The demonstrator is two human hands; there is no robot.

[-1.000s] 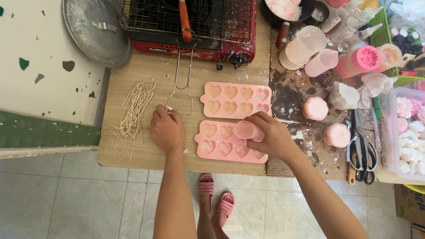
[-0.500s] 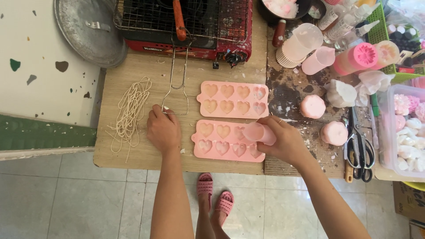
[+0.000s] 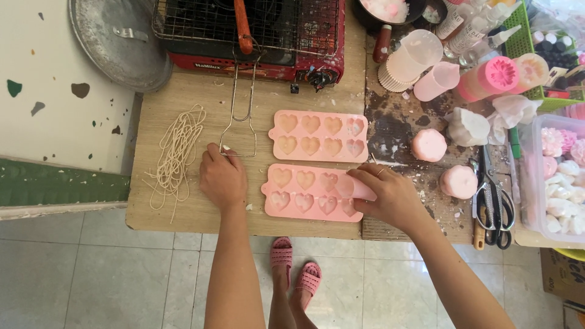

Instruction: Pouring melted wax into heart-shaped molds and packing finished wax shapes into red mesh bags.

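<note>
Two pink heart-shaped silicone moulds lie on the wooden table [image 3: 183,213]: a near mould [image 3: 298,192] and a far mould [image 3: 317,135]. My right hand [image 3: 390,195] grips a small pink cup [image 3: 353,186], tipped over the right end of the near mould. My left hand [image 3: 222,180] rests flat on the table, fingers together, just left of the near mould. It sits at the lower end of a metal wire tong [image 3: 241,116] and holds nothing.
A bundle of pale wick strings [image 3: 177,152] lies left of my hand. A red stove with a wire grill [image 3: 256,36] stands at the back, with a metal lid [image 3: 116,42] beside it. Pink candles [image 3: 429,145], cups [image 3: 414,58], bottles, scissors [image 3: 493,195] and a plastic box [image 3: 557,176] crowd the right.
My right hand with the pink cup has shifted slightly right along the near mould. My left hand stays pressed on the table.
</note>
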